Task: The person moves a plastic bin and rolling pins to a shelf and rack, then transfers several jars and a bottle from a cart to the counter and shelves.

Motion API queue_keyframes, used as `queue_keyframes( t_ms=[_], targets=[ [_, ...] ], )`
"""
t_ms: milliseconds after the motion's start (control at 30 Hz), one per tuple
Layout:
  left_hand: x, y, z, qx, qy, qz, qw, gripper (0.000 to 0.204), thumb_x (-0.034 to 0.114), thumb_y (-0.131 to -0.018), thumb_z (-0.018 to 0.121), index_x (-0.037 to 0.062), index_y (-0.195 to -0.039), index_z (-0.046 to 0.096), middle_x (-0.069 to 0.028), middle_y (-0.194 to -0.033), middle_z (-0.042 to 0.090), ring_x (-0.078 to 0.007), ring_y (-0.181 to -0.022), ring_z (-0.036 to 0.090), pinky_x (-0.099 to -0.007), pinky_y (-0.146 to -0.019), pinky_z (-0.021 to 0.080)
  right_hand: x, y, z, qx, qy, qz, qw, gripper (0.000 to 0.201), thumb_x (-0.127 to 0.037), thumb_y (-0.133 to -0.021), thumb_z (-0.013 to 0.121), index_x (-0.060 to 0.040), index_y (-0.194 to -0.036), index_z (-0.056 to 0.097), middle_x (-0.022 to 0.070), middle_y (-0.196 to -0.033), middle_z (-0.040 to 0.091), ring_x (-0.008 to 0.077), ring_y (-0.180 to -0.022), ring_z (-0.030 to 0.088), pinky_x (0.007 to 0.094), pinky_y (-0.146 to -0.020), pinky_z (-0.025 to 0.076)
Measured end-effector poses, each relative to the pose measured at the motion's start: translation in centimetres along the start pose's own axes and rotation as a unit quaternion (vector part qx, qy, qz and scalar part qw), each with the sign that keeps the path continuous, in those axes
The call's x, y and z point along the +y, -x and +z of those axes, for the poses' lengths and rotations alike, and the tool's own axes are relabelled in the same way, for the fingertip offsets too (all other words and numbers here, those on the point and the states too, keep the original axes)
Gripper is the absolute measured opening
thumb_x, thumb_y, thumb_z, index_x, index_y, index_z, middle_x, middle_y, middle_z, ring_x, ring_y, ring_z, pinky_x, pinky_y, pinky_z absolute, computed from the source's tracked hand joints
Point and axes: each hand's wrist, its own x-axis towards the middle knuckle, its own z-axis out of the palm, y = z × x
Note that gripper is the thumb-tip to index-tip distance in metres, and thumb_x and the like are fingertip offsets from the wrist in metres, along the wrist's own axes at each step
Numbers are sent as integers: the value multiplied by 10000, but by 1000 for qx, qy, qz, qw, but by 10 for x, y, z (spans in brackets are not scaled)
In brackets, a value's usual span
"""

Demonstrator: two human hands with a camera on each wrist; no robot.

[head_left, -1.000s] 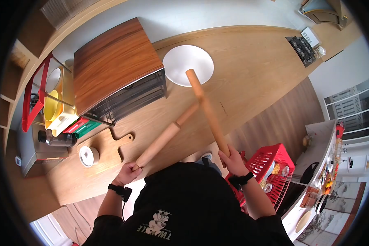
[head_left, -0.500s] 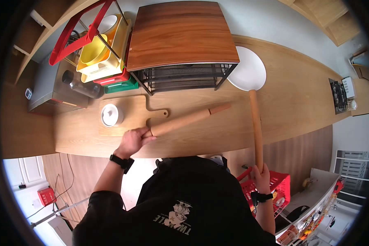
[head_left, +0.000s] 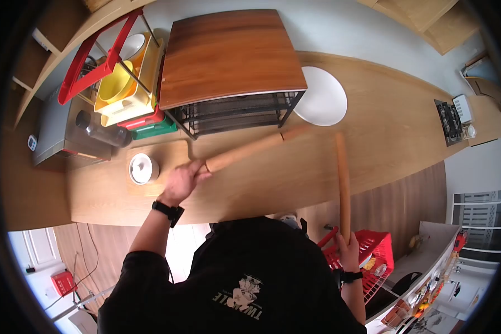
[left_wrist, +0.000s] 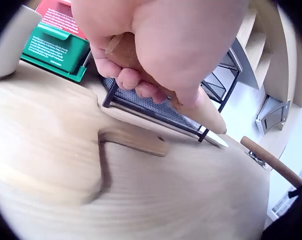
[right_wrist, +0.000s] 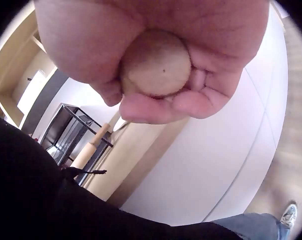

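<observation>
Over the counter (head_left: 384,133): I count 2 rolling pins.
Left hand (head_left: 181,181): fingers wrapped round handled pin (head_left: 245,150).
Right hand (head_left: 348,247): clasps long pin (head_left: 342,178).
Risk: pins may knock white plate (head_left: 320,103).

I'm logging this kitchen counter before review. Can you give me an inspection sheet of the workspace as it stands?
Surface: wooden counter, bare at the right.
Job's things: handled rolling pin low over the counter; long plain rolling pin reaching past the counter's front edge.
Clutter: white plate, cutting board with a small white lidded jar, wood-topped wire rack, green box, red-framed rack with yellow bowl.
Grips: left hand holds the handled pin's end; right hand holds the long pin's end.
Cables: nothing seen on the counter.
Surroundings: red basket beside the person, wood floor.
</observation>
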Motion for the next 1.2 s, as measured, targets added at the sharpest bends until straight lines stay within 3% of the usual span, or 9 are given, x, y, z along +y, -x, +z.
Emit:
queue_keyframes(
  t_ms=[200, 233, 300, 367, 600, 767, 900, 1133, 1200],
  targets=[
    [22, 31, -7, -70, 261, 91, 959, 307, 296, -956, 719, 71, -1143, 627, -179, -919, 665, -415, -856, 667, -428, -742, 548, -47, 14, -4, -15, -149, -70, 986, 220, -206, -1048, 576, -58, -1199, 515, -12, -739, 553, 54, -564, 493, 213, -470, 413],
    [38, 36, -19, -61, 294, 111, 948, 221, 234, -1002, 658, 50, -1108, 598, -152, -827, 633, -354, -765, 664, -404, -684, 532, -63, 14, -4, -14, -151, -77, 985, 220, -206, -1048, 576, -58, -1199, 515, -12, -739, 553, 54, -564, 493, 213, -470, 413],
    [62, 50, -38, -97, 337, 66, 934, 152, 181, -1054, 551, 31, -1084, 550, -87, -746, 592, -239, -660, 638, -344, -615, 505, -103, 14, 2, -57, -236, -137, 960, 265, -245, -1054, 559, -51, -1230, 516, -3, -736, 551, 69, -563, 503, 227, -479, 439],
    [90, 61, -62, -152, 495, 21, 855, 157, 176, -1086, 456, 27, -1101, 504, -29, -715, 564, -140, -591, 590, -289, -566, 472, -133, 14, 9, -55, -228, -153, 960, 325, -287, -1055, 553, -40, -1263, 510, 9, -750, 548, 85, -570, 509, 244, -502, 461],
    [132, 68, -124, -167, 659, -83, 728, 417, 430, -1116, 356, 28, -1183, 442, -90, -759, 557, -197, -535, 610, -274, -517, 482, -246, -1, 70, -223, -169, -143, 949, 228, -249, -1084, 507, -38, -1171, 497, 37, -775, 548, 112, -608, 529, 279, -569, 466],
    [133, 13, -149, -69, 592, -84, 798, 405, 400, -1126, 328, 8, -1169, 421, -110, -752, 585, -234, -523, 647, -312, -521, 534, -317, -47, 137, -273, -177, -200, 924, 277, -311, -1081, 498, -36, -1061, 480, 52, -753, 555, 128, -587, 534, 294, -548, 473],
    [120, -37, -156, 19, 466, -99, 879, 392, 374, -1123, 374, 8, -1052, 496, -115, -661, 603, -234, -475, 642, -302, -438, 501, -352, -72, 175, -213, -65, -236, 946, 339, -330, -1063, 513, -1, -1005, 456, 48, -712, 559, 143, -558, 566, 315, -500, 499],
    [120, -82, -157, 63, 445, -166, 878, 378, 369, -1095, 434, 18, -972, 504, -94, -597, 580, -212, -410, 587, -303, -379, 441, -359, -79, 213, -221, -130, -211, 943, 393, -357, -1030, 620, -17, -1144, 459, 41, -763, 519, 99, -578, 509, 269, -493, 438],
    [130, -81, -152, 66, 454, -155, 875, 414, 432, -1094, 447, 51, -939, 494, -73, -570, 539, -172, -398, 521, -284, -378, 384, -356, -72, 216, -196, -87, -225, 951, 420, -352, -1019, 649, 2, -1186, 497, 65, -840, 609, 123, -673, 573, 294, -576, 481]
  ],
)
